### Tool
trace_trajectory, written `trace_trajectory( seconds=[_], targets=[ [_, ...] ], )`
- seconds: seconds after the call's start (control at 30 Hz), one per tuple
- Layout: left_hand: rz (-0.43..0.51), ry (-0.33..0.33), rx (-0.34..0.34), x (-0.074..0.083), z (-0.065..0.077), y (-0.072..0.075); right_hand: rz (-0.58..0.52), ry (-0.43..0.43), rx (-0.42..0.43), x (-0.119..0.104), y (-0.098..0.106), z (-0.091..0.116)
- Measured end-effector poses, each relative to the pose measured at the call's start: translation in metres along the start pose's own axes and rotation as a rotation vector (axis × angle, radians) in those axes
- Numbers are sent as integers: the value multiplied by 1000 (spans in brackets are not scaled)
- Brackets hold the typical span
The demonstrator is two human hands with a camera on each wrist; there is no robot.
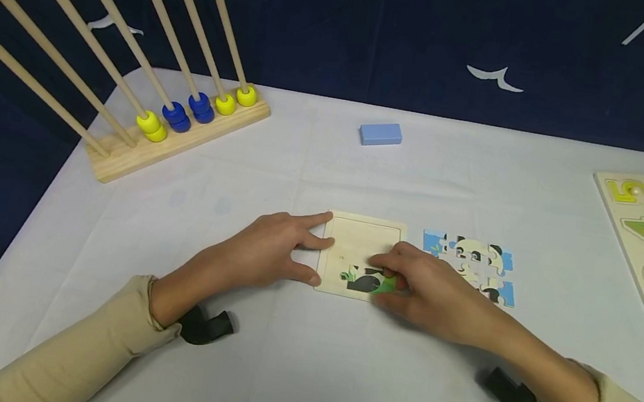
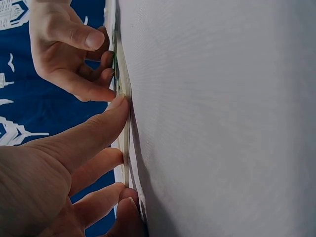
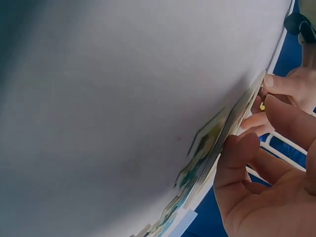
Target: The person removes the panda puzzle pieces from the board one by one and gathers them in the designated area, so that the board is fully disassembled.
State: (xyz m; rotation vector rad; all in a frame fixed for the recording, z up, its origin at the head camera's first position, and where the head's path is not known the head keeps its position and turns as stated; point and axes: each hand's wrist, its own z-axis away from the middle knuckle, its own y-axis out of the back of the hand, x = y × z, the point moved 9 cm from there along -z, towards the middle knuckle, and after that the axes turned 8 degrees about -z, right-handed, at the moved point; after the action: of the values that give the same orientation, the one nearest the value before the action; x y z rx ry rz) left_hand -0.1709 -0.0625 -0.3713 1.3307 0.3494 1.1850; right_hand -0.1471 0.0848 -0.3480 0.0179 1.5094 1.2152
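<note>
A small square wooden puzzle tray point(image 1: 350, 241) lies on the white table. My left hand point(image 1: 266, 248) spreads its fingers along the tray's left edge and touches it there. Puzzle pieces with black and green print point(image 1: 364, 282) sit along the tray's near side. Over the near right corner, my right hand point(image 1: 439, 297) touches the pieces with bent fingers; its thumb looks lifted off in the left wrist view. The fingers partly cover the pieces beneath. Right of the tray, joined panda puzzle pieces point(image 1: 472, 253) lie flat, partly hidden by the right hand.
A wooden peg rack point(image 1: 178, 149) with yellow and blue beads stands at the back left. A blue block point(image 1: 380, 134) lies behind the tray. On the right edge is a number puzzle board point(image 1: 627, 228). Dark straps point(image 1: 205, 326) hang at both wrists.
</note>
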Motion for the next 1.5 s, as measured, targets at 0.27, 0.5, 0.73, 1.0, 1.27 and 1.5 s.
trace_trajectory(
  seconds=[0.27, 0.5, 0.73, 1.0, 1.27, 1.5],
  targets=[
    [0, -2, 0, -1, 2, 0, 3, 1, -14, -2, -3, -2],
    [-7, -3, 1, -1, 1, 0, 9, -9, 2, -3, -2, -4],
    [-8, -4, 2, -1, 0, 1, -26, 5, 35, -4, 2, -4],
    [-5, 3, -9, -1, 0, 2, -98, 6, 31, -5, 1, -6],
    [-9, 2, -11, -1, -1, 1, -92, -1, 32, -6, 0, -7],
    [-2, -4, -8, 0, 0, 1, -79, 26, 48, -7, 1, -6]
  ],
)
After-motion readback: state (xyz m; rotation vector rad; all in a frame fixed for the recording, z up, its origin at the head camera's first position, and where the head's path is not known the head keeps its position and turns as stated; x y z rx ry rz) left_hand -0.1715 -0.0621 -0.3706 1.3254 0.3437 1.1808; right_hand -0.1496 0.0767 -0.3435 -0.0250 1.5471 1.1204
